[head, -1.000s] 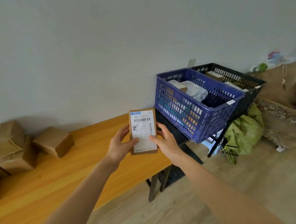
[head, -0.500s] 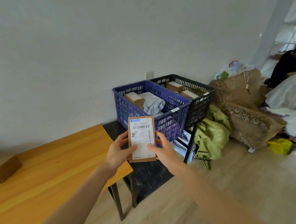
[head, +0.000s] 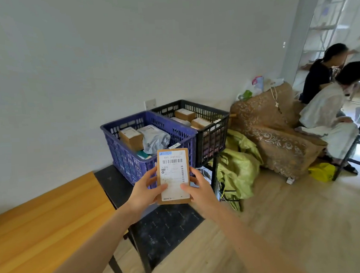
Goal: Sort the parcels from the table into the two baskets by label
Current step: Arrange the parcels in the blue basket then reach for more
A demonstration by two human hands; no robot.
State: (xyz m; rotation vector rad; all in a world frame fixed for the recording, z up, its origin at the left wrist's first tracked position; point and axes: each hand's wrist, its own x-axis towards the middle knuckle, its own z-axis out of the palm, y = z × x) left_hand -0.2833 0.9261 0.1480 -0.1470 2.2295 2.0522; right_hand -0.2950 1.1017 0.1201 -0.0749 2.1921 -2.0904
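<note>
A flat brown parcel (head: 173, 174) with a white shipping label faces me, held upright in front of the baskets. My left hand (head: 145, 191) grips its left edge and my right hand (head: 198, 190) grips its right edge. Behind it stands the blue basket (head: 126, 158), holding a brown box and a grey bag. To its right the black basket (head: 213, 137) holds several brown boxes. Both baskets stand on a low black table (head: 112, 181). The wooden table (head: 44, 222) lies at the lower left.
A green sack (head: 239, 166) slumps on the floor right of the baskets. A brown patterned cover (head: 279, 135) drapes a seat beyond it. Two people (head: 327, 107) sit at the far right by a black frame. A yellow bag (head: 322, 171) lies on the wood floor.
My view has swung right, away from the wooden table and its boxes, toward the baskets. Both hands keep the parcel, now carried closer to the blue basket. The seated people have come into view.
</note>
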